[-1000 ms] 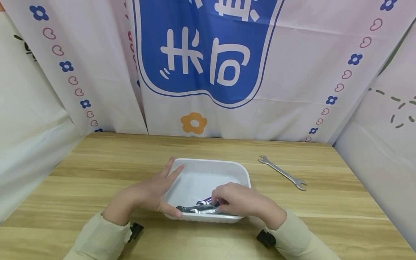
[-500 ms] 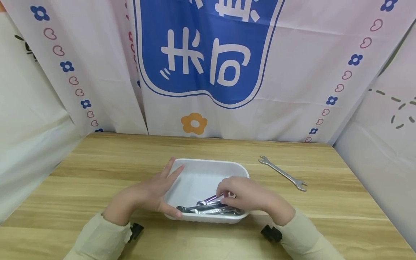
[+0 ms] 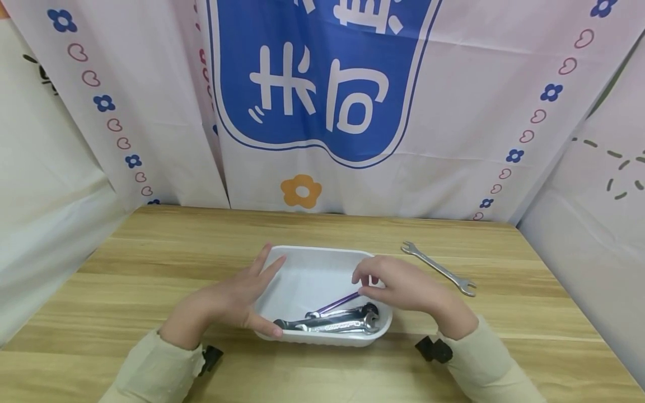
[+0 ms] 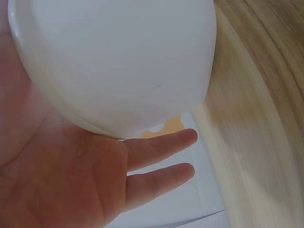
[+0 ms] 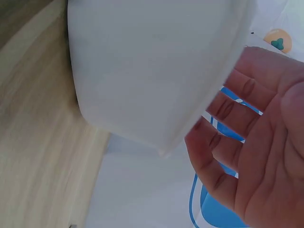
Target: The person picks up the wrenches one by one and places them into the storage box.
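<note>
A white tray (image 3: 312, 268) stands on the table with several wrenches in it. Silver and dark wrenches (image 3: 332, 323) lie along its near side, and a slimmer purple wrench (image 3: 339, 303) slants beside them. My left hand (image 3: 237, 299) rests at the tray's left end, fingers spread at the far rim and thumb on the near one. Over the tray's right side hovers my right hand (image 3: 403, 282), its fingers loosely bent and apart from the thumb, which overlaps the purple wrench's right end. In the right wrist view, nothing shows in the right hand's fingers (image 5: 213, 147).
A silver open-end wrench (image 3: 438, 267) lies on the wooden table (image 3: 166, 252) to the right of the tray. Printed cloth (image 3: 327, 184) hangs behind the table, with white cloth at both sides.
My right hand has moved up and to the right, away from the wrenches, uncovering more of them, including the purple one. My left hand and the tray stay put.
</note>
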Motion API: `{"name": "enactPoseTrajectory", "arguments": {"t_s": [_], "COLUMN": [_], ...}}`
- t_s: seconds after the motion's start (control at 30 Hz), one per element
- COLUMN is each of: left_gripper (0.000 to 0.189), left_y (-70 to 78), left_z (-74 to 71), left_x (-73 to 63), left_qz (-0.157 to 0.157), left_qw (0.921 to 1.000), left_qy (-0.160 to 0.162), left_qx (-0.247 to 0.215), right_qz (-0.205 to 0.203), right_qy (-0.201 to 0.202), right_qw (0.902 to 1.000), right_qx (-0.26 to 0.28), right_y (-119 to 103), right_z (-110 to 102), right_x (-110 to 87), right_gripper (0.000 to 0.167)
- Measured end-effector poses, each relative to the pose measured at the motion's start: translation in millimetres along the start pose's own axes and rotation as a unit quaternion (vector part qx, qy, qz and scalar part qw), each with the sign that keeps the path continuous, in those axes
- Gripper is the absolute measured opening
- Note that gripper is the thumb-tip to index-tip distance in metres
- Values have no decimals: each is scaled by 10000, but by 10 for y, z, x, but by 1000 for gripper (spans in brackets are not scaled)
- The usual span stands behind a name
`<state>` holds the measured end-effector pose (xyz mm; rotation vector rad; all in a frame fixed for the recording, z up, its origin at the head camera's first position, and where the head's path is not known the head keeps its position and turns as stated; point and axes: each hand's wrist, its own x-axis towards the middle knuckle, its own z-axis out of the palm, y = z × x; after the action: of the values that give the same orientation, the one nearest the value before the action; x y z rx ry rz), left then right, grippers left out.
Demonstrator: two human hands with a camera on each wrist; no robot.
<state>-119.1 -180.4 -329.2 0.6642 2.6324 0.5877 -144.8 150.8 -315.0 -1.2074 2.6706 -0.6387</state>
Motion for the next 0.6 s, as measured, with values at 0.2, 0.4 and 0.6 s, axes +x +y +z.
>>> {"name": "enactPoseTrajectory", "arguments": {"t_s": [0.2, 0.4, 0.6], "left_gripper": [135, 135, 135], "left_y": [-8, -9, 5], "left_z": [6, 8, 0], "left_x": [-3, -6, -12], "left_qz": [41, 53, -20], "left_qw": [10000, 10000, 10000], "left_qy": [31, 57, 17], "left_qx": [13, 0, -32], "right_qz": [34, 21, 81], "right_qy": [165, 362, 460], "right_qw": [9999, 9992, 9989], "right_qx": [-3, -146, -92], "right_y": [32, 70, 130], "right_z": [-80, -151, -179], "right_x": [-31, -68, -96], "right_gripper": [14, 13, 14]}}
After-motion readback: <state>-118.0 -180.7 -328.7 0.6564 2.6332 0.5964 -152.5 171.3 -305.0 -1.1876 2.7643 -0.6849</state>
